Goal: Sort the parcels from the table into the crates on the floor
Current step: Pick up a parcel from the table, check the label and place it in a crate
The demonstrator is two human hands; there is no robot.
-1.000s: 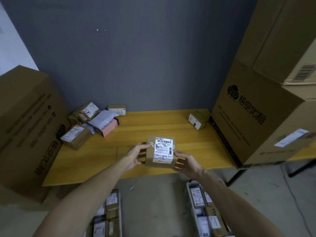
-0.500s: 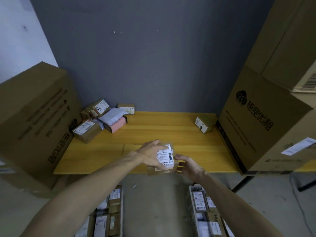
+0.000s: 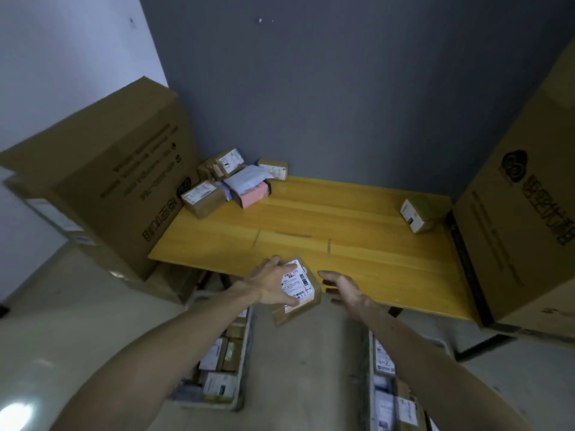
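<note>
My left hand [image 3: 272,283] grips a small brown parcel [image 3: 300,293] with a white label from above, off the front edge of the yellow table [image 3: 326,225]. Just to the right, my right hand [image 3: 342,287] hangs open, apart from the parcel and holding nothing. Several more parcels [image 3: 230,181] are piled at the table's back left corner, and one parcel [image 3: 418,213] lies at the right end. On the floor below stand a left crate [image 3: 242,374] and a right crate [image 3: 370,377], both filled with parcels.
A big cardboard box [image 3: 105,181] stands left of the table and another big cardboard box [image 3: 516,231] on its right end. A grey wall is behind. Bare concrete floor [image 3: 305,368] lies between the two crates.
My right hand has let go of the parcel and opened. My left hand now holds it alone and has carried it off the table's edge, toward the left crate.
</note>
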